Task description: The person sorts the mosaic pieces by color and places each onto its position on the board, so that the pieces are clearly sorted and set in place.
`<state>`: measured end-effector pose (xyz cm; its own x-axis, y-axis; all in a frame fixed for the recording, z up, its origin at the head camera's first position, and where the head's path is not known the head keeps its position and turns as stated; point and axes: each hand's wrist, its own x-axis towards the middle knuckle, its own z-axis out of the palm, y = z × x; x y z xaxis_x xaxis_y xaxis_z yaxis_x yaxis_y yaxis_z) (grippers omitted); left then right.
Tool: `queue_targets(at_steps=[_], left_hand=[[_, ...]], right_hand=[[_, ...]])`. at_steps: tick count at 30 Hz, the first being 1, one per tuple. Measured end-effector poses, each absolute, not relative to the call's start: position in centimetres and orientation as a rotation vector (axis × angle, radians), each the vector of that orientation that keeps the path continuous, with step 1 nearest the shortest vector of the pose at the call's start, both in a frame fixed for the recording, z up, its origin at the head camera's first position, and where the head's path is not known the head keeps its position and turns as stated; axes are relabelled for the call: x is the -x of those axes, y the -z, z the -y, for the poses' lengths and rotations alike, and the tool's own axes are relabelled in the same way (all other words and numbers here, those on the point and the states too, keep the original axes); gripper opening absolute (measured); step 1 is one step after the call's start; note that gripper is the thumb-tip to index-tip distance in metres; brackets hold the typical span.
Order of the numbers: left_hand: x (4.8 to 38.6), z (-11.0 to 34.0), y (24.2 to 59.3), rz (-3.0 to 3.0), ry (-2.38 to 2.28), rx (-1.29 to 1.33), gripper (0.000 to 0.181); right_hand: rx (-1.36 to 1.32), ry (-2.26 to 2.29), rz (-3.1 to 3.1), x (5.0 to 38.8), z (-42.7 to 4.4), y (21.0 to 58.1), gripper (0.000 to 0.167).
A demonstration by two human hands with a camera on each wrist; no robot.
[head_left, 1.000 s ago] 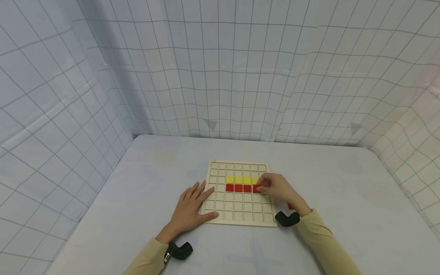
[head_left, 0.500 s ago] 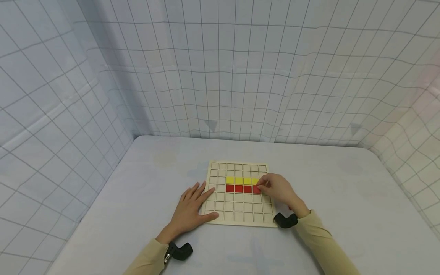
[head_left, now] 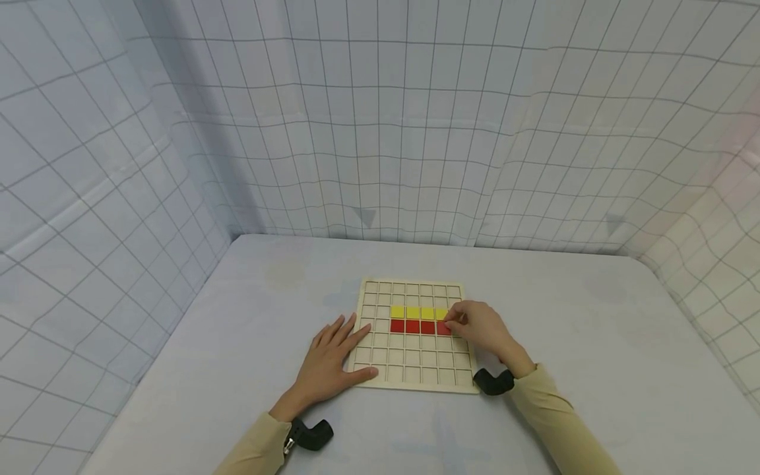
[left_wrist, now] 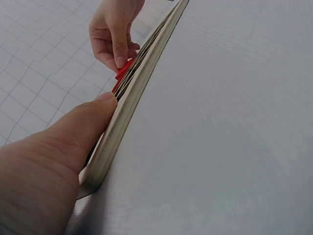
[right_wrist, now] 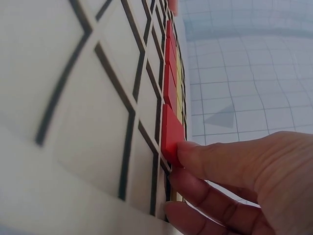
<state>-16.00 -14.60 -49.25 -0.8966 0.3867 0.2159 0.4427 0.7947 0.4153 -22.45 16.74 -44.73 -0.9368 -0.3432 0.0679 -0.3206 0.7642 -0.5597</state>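
Note:
A pale board (head_left: 415, 385) with a raised square grid lies on the table. My left hand (head_left: 328, 363) rests on its left side, fingers spread and thumb on the near-left part of the frame. With thumb and fingers, my right hand (head_left: 477, 323) pinches a red square tile (right_wrist: 170, 133) at the right end of a red row. That tile sits slightly raised and tilted in the right wrist view. Other red tiles (head_left: 412, 326) lie flat in cells to its left. Just behind them runs a row of yellow tiles (head_left: 412, 312), its right end partly hidden by my fingers.
A sliver of something red (head_left: 501, 361) shows beside my right wrist, mostly hidden. Black wrist devices (head_left: 494, 381) sit on both wrists. White gridded curtains (head_left: 380, 132) stand behind and at both sides of the pale table (head_left: 267, 277).
My right forearm has shifted slightly left, covering more of the red thing beside the wrist. The pinched tile looks a lighter red than a second ago. My left hand stays still.

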Motion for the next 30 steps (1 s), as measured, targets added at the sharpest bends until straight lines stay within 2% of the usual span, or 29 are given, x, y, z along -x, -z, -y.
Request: queue_targets(at_steps=[13,30], left_hand=[[15.9,14.6,49.3,2.831,0.706,0.678,0.08],[15.9,14.6,49.1,2.859,0.709,0.664,0.081]], right_hand=[[0.543,0.915,-2.908,22.2,-16.9,44.9,0.011],[0.647,0.981,-2.874,20.5,-19.8,43.9,0.005]])
